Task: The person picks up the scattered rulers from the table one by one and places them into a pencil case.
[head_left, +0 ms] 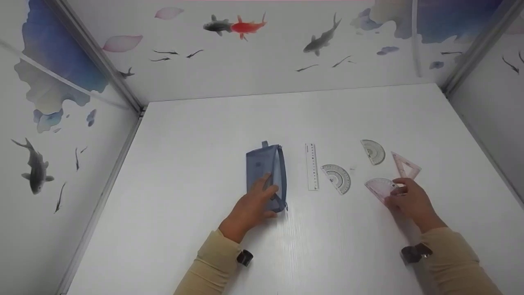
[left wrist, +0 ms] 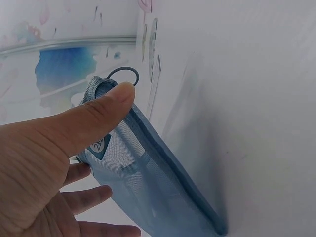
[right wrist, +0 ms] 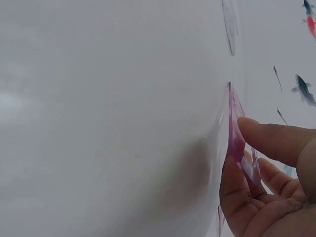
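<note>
Left hand: (head_left: 250,207) at near end of blue pouch; thumb laid across its edge, other visible fingers spaced out. Index mostly hidden in wrist view, so can't tell if it's a true pinch or just a touch.
Blue pouch: (head_left: 256,166) on the table left of the ruler, long side running away from the person, zip side facing right and parted. Near end is under the left hand.
Pouch details: dark zip loop (left wrist: 138,76) just beside the thumb tip; small label (left wrist: 100,144) below the thumb.
Right hand: (head_left: 410,200) nearly closed, thumb and fingers pinching the pink protractor, one on each face.
Pink protractor: (head_left: 378,187) in the right hand, tilted on edge in the wrist view, curved side pointing away from the person.
Pink triangle: (head_left: 415,169) flat on table, just beyond the right hand.
Clear protractors: two; nearer one (head_left: 342,174) just right of the ruler, farther one (head_left: 375,152) beyond the pink protractor.
Ruler: (head_left: 311,166) clear, flat, lengthwise between pouch and nearer protractor.
Table: (head_left: 184,164) white.
Back wall: (head_left: 266,65) white, printed with fish and petals.
Sleeves: (head_left: 217,254) tan, both arms.
</note>
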### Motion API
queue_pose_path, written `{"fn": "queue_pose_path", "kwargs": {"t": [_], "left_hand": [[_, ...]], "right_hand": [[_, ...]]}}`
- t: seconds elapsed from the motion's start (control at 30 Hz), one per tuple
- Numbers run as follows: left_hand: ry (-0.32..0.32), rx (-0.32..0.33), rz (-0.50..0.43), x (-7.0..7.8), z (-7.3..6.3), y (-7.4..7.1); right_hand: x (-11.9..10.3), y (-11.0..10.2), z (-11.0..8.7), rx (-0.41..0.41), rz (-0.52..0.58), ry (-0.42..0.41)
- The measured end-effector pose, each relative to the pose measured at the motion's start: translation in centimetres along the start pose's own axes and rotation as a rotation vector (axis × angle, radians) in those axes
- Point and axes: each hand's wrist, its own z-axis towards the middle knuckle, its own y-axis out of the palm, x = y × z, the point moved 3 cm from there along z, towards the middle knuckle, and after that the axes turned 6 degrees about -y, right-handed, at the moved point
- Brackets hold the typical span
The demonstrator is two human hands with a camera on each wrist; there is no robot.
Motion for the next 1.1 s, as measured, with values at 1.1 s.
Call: {"fn": "queue_pose_path", "kwargs": {"t": [1.1], "left_hand": [[-0.014, -0.004, -0.028, -0.1, 0.1, 0.1]], "right_hand": [[-1.2, 0.3, 0.0, 0.066, 0.124, 0.016]]}}
